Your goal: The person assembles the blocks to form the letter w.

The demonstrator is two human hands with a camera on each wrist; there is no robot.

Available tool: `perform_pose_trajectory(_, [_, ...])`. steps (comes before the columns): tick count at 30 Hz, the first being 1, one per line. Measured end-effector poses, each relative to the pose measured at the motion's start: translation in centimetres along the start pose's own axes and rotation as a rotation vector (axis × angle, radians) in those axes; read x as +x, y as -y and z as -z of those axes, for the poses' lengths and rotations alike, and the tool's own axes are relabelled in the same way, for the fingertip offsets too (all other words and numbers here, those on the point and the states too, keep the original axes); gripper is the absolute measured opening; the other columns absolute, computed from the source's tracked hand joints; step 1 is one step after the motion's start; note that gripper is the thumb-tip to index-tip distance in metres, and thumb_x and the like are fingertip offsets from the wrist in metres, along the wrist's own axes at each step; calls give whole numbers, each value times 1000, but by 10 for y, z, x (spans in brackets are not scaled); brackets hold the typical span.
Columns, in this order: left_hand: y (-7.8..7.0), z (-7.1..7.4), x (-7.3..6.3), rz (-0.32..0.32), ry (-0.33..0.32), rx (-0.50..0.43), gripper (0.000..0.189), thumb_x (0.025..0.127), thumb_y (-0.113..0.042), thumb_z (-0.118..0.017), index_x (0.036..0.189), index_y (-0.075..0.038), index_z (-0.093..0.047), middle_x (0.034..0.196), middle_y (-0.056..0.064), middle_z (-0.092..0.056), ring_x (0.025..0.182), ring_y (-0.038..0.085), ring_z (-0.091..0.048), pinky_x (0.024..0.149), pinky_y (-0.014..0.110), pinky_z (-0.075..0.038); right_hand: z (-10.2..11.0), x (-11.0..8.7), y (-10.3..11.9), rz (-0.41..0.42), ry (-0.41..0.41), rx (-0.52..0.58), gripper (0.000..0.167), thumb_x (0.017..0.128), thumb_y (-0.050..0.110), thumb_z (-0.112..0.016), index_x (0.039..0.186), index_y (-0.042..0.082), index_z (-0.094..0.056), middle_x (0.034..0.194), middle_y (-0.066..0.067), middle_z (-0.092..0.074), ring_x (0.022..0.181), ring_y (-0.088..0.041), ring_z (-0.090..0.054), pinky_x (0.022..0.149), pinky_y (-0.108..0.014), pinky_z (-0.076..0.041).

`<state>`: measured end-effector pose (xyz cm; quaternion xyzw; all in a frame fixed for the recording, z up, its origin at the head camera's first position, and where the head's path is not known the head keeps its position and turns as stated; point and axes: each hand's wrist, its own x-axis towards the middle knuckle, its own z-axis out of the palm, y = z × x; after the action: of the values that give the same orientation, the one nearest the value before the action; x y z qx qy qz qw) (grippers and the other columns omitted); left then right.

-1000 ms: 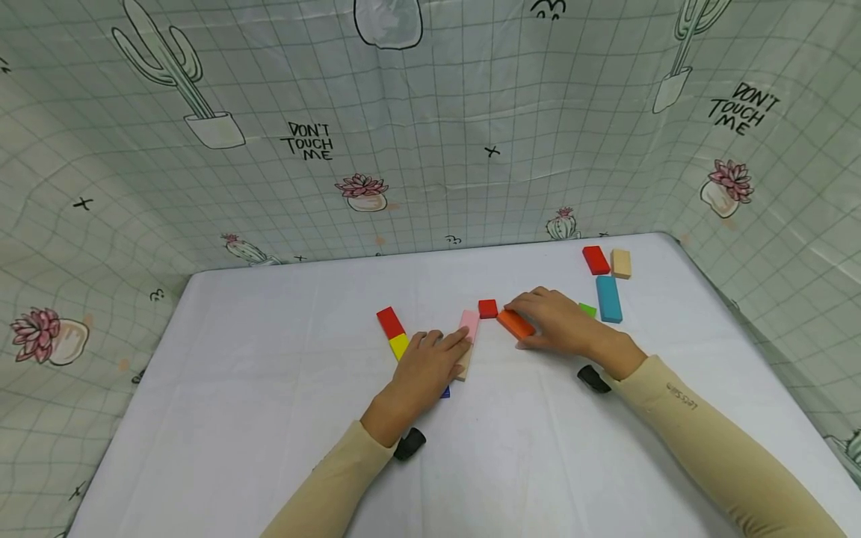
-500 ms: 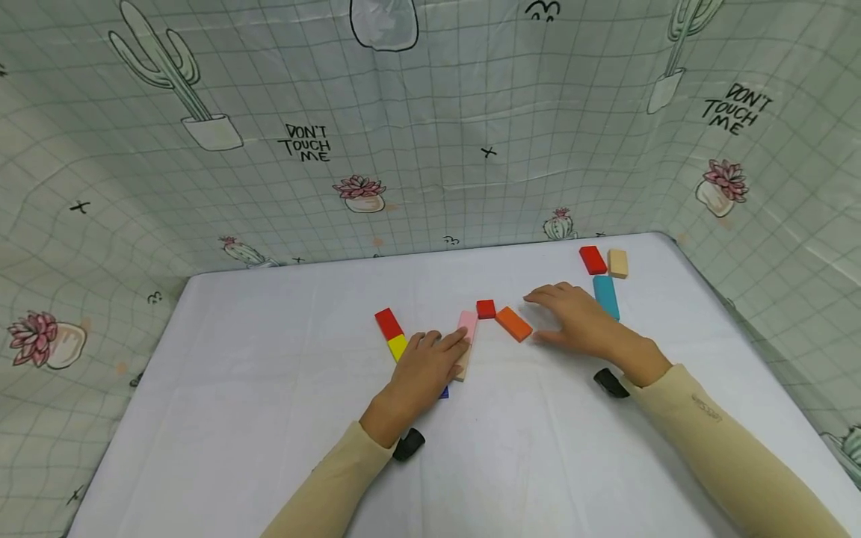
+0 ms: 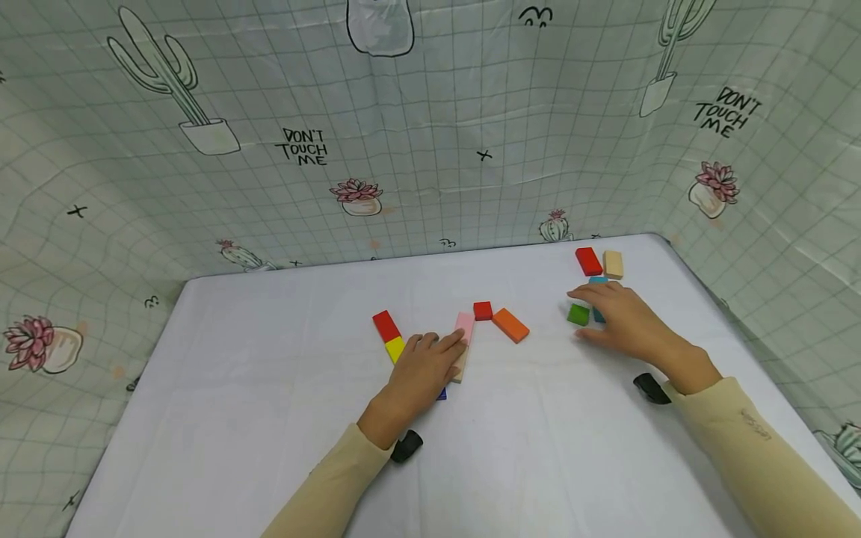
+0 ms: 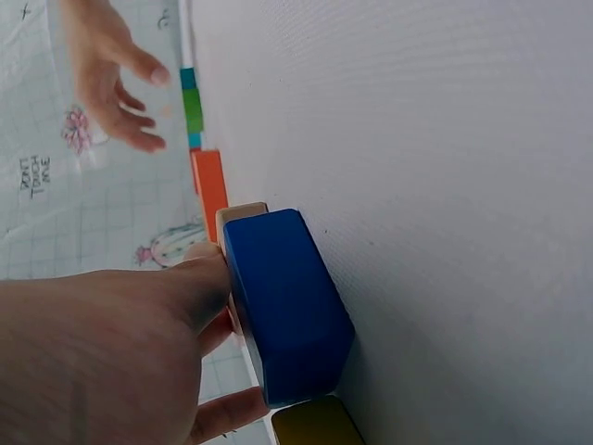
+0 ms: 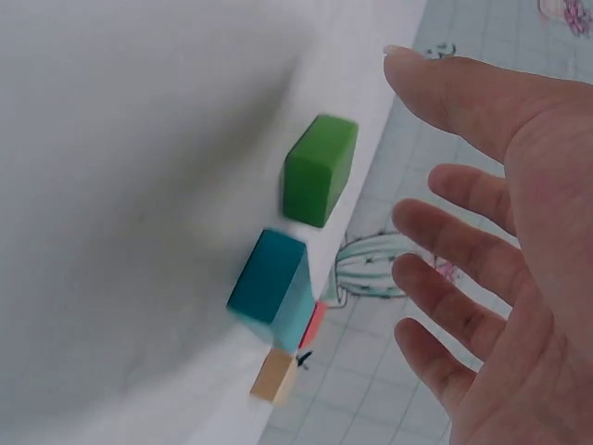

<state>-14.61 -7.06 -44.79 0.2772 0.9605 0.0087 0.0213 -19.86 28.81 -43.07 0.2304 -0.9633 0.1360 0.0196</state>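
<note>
My left hand (image 3: 418,377) lies over a V of wooden blocks, its fingers relaxed and touching the pink block (image 3: 465,323) and the beige block (image 3: 460,370). A blue block (image 4: 287,297) is beneath that hand, largely covered in the head view. The V's other arm has a yellow block (image 3: 394,348) and a red block (image 3: 386,326). Farther right, my right hand (image 3: 632,325) hovers with thumb and fingers apart around a green block (image 3: 578,314), holding nothing. The teal block (image 5: 271,276) beside it is partly hidden by that hand in the head view.
Right of the pink block lie a small red block (image 3: 483,311) and a slanted orange block (image 3: 511,326). Another red block (image 3: 588,261) and a beige one (image 3: 613,264) sit near the table's back right corner. A patterned cloth (image 3: 430,97) hangs behind the table.
My right hand has let go of the orange block and moved right to the green block. The orange block stays angled beside the small red one. My left hand has stayed in place.
</note>
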Motion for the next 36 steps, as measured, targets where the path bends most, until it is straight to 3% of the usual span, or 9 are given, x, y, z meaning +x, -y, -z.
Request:
perform_pose_trajectory(12, [1, -2, 1, 11, 5, 2, 53, 107, -35, -63, 157, -20, -54, 164, -4, -48, 138, 25, -53, 119, 43, -40, 3, -9, -29, -71, -27, -75, 73, 84, 23, -90, 143, -5, -58, 148, -32, -53, 126, -55, -52, 104, -71, -43])
perform_pose_trajectory(24, [0, 0, 2, -10, 9, 48, 54, 106, -36, -63, 157, -21, -53, 165, -4, -47, 139, 25, -52, 119, 43, -41, 7, -5, -46, -129, 32, -84, 84, 85, 26, -90, 150, -7, -49, 147, -37, -51, 128, -59, -48, 106, -75, -39])
perform_pose_trajectory(36, [0, -2, 1, -4, 6, 33, 55, 106, -35, -64, 158, -20, -53, 165, -4, -47, 139, 25, -52, 119, 43, -41, 14, 1, -62, -178, -16, -57, 75, 91, 25, -83, 146, -13, -49, 147, -38, -47, 129, -60, -44, 109, -75, -37])
